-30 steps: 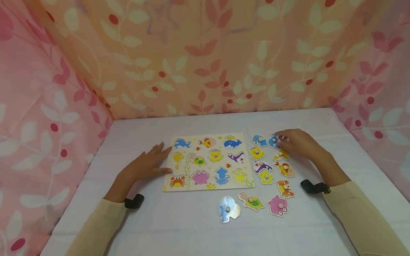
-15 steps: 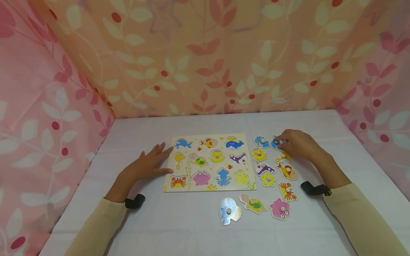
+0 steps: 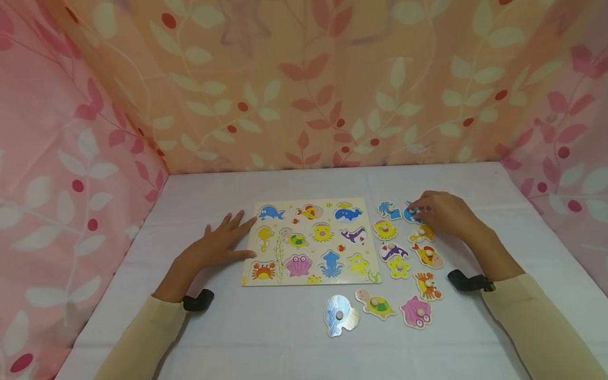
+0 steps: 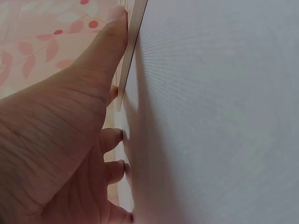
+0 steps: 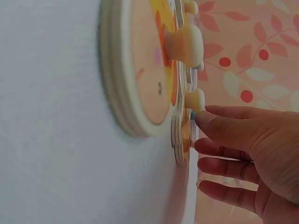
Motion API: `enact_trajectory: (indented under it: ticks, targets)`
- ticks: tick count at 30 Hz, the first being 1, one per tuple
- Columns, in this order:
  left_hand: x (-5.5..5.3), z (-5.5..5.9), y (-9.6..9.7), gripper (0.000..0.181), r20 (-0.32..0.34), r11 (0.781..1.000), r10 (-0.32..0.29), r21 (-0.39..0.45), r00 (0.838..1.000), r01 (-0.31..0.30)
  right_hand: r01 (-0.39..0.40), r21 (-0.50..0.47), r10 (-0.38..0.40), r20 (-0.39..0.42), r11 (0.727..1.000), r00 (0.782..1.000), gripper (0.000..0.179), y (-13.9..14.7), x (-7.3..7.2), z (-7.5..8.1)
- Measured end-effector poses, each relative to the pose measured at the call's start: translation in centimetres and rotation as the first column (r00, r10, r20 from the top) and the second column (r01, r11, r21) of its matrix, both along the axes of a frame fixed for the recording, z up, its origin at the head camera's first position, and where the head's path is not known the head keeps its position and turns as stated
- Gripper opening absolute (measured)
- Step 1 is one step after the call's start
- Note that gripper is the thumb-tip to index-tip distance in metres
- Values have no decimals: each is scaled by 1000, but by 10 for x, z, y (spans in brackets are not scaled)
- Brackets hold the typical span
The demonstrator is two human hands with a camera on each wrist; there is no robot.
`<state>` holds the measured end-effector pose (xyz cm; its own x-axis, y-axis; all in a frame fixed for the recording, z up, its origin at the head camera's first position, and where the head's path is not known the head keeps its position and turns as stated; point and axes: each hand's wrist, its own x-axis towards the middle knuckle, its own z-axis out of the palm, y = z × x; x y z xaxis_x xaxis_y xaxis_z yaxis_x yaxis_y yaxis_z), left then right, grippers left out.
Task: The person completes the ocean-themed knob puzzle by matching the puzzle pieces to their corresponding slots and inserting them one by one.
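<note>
Toward the tabletop's (image 3: 214, 343) far right corner, right hand (image 3: 444, 211) pinches the blue piece (image 3: 408, 215) on its left; left hand (image 3: 218, 245) splayed

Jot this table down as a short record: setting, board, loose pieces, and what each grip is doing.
Setting: white table, floral cloth behind
Board: puzzle board, flat, sea-animal pictures
Loose pieces: eleven, right of and in front of the board; turtle piece among those in front
Left grip: fingers spread, thumb at the board's left edge
Right grip: fingertips at a blue piece; pinch unclear
</note>
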<state>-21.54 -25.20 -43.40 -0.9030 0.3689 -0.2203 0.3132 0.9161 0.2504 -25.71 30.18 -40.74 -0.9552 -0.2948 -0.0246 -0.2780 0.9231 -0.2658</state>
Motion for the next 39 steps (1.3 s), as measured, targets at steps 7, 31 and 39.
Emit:
enact_trajectory:
  ticks: [7, 31, 39]
  targets:
    - [0, -2, -2, 101, -10, 1000, -6, 10, 1000, 7, 15, -8, -15, -3, 1000, 1000, 26, -2, -2, 0]
    - [-1, -3, -1, 101, 14, 1000, 10, 19, 1000, -11, 38, -25, -38, 17, 999, 999, 21, 4, -5, 1]
    - [-1, -5, -1, 101, 3, 1000, 11, 20, 1000, -11, 32, -25, -32, 13, 999, 999, 22, 1, -4, 4]
